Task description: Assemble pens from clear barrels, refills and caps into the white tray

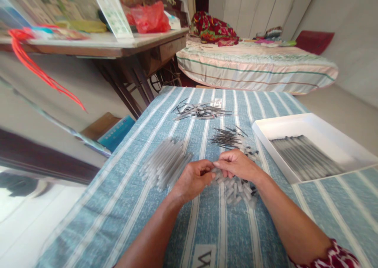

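My left hand [191,179] and my right hand [238,165] meet over the blue striped cloth [165,228], fingertips pinched together on a small clear plastic piece, which they mostly hide. Just under my right hand lies a heap of short clear caps [239,191]. A pile of clear pen barrels [165,163] lies left of my left hand. Beyond my hands are two piles of thin dark refills [227,138], the farther refill pile [201,111] nearer the table's far edge.
A white tray [325,122] holding rows of finished dark pens [305,158] stands at the right. A wooden sewing table [124,47] with papers and a red bag stands to the left. A bed [256,65] with striped bedding lies behind.
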### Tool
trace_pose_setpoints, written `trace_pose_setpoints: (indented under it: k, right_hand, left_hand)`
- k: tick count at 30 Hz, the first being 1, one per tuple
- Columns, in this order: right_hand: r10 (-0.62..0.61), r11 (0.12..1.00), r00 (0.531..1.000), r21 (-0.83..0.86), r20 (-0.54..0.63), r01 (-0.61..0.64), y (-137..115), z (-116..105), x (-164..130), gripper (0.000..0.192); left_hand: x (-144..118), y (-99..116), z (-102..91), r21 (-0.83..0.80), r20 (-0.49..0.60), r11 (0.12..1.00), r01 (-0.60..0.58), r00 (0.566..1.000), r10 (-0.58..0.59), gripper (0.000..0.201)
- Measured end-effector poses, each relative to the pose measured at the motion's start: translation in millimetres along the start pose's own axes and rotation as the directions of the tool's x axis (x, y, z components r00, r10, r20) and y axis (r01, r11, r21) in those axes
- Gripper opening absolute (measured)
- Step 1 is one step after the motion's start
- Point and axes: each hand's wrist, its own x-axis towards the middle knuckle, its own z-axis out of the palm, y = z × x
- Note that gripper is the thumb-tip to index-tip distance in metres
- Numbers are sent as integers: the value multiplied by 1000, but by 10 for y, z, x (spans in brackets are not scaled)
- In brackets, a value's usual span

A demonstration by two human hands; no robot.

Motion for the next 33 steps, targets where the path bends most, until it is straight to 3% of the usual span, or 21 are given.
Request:
trace_pose_setpoints:
  k: [9,21,28,33]
  right_hand:
    - [17,999,999,43,-30,-16,-14,-31,-10,44]
    - [30,999,999,31,-31,-29,3,-26,-8,44]
    - [25,1000,997,19,-67,-24,-20,-58,-20,44]
    - [69,997,997,-29,-24,-70,43,-202,-50,30]
  left_hand:
    - [-25,56,-41,184,-19,983,-6,1000,10,17]
    - [-22,16,-25,269,-52,960,-75,994,92,11]
    - [-21,-13,-33,295,-46,955,-35,998,51,8]
    - [-15,-39,-44,248,-133,969,-1,991,35,12]
